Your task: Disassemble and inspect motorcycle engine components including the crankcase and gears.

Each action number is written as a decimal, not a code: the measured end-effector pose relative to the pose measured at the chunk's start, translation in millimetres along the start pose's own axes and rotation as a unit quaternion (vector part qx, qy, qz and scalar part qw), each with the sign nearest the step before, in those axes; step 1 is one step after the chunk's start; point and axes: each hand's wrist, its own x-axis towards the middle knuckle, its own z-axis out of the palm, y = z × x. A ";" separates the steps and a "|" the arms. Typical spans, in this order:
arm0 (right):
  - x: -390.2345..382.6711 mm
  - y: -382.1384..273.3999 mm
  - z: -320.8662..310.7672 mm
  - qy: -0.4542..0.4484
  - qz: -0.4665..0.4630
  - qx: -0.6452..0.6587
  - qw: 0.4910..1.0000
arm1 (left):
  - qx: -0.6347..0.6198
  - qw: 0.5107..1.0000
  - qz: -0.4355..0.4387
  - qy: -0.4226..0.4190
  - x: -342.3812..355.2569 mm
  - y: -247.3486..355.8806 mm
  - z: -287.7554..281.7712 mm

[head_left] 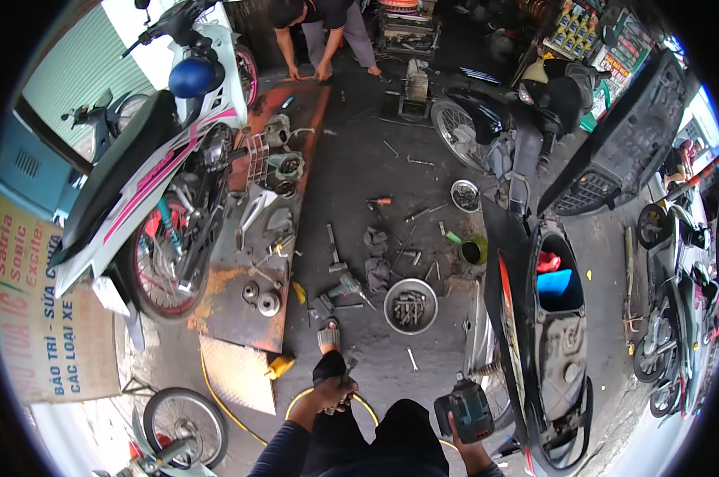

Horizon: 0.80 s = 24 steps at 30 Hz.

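Observation:
My left hand [332, 395] is closed on a short dark metal piece [350, 366] whose end sticks up past the fingers. Its exact kind is too small to make out. At the lower right my right hand [460, 433] grips a teal and black cordless impact wrench [469, 409], partly covering it. The wrench is beside a motor scooter [567, 362] with its seat raised. Ahead of my knees a round metal bowl [411, 322] holds several metal tools or parts, and a small wrench [412, 358] lies on the floor below it.
A white and pink motorbike [129, 215] stands left on a rusty metal platform [252, 318]. Another power tool [347, 288], rags [377, 272] and loose tools cover the floor. A yellow hose [208, 381] curves near my feet. Another person [316, 36] bends over the platform's far end.

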 end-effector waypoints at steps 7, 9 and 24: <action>64.6 84.8 157.3 0.142 0.140 -0.034 0.979 | 0.171 0.984 0.036 -0.035 307.5 51.7 -23.5; 89.2 98.1 205.9 0.141 0.137 -0.052 0.979 | 0.177 0.983 0.040 -0.016 383.9 59.7 -14.4; 129.9 299.3 512.8 -0.143 0.222 0.193 0.945 | 0.556 0.760 0.324 0.094 565.4 44.8 -150.6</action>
